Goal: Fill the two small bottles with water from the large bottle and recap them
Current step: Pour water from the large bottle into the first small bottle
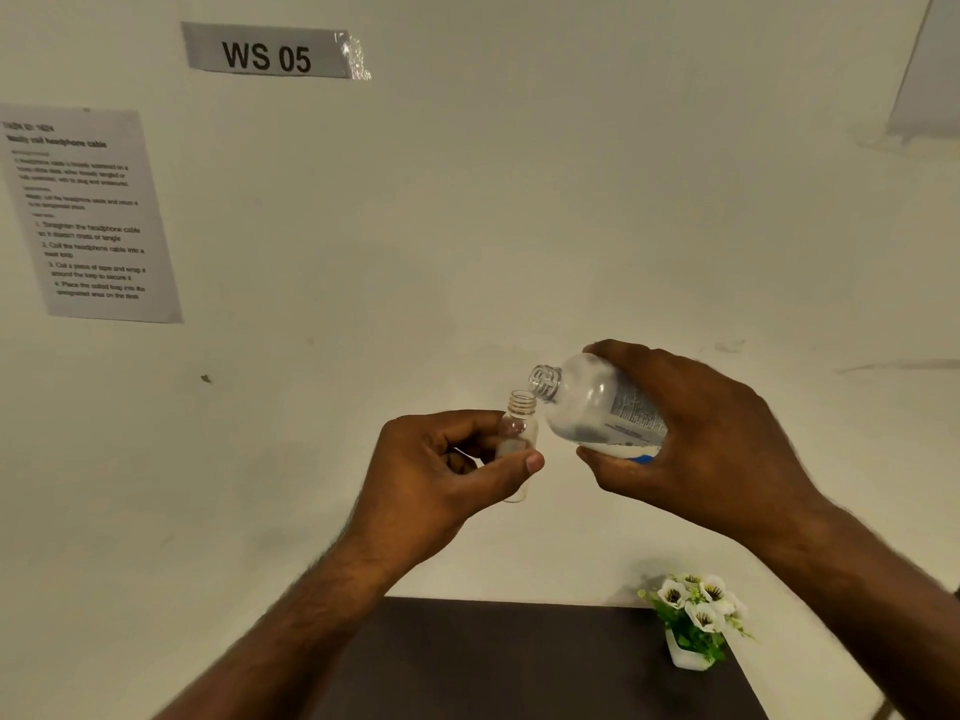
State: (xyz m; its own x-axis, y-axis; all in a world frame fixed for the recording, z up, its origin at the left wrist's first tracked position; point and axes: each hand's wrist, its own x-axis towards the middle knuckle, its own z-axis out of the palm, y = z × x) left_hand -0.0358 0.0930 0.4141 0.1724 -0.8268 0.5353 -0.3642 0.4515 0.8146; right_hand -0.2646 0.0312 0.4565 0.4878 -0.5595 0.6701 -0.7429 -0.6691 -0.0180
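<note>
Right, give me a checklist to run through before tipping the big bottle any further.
1. Small bottle uncapped: ok.
2. Large bottle uncapped: ok.
3. Left hand holds small bottle upright: ok.
4. Right hand grips large bottle, tilted: ok.
5. Large bottle's mouth over small bottle's opening: not ok, it sits up and to the right.
6. Second small bottle and caps within reach: cannot tell, none in view.
</note>
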